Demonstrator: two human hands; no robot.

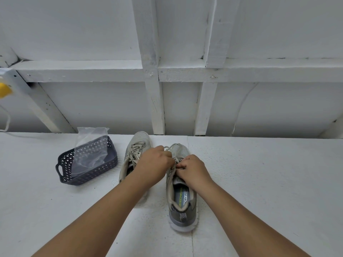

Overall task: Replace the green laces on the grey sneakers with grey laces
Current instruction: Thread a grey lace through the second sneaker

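Two grey sneakers stand side by side on the white table, toes pointing away from me. The left sneaker (136, 145) carries pale grey laces and is partly hidden behind my left forearm. The right sneaker (182, 201) is nearer, its heel toward me and insole showing. My left hand (155, 164) and my right hand (193, 169) are both over the right sneaker's lacing, fingers curled around the grey lace (173, 147), which loops out toward the toe. No green lace is visible.
A dark perforated plastic basket (64, 170) sits left of the shoes with a clear plastic bag (89, 145) standing in it. A white framed wall rises behind the table. A yellow object (4, 91) shows at the far left edge.
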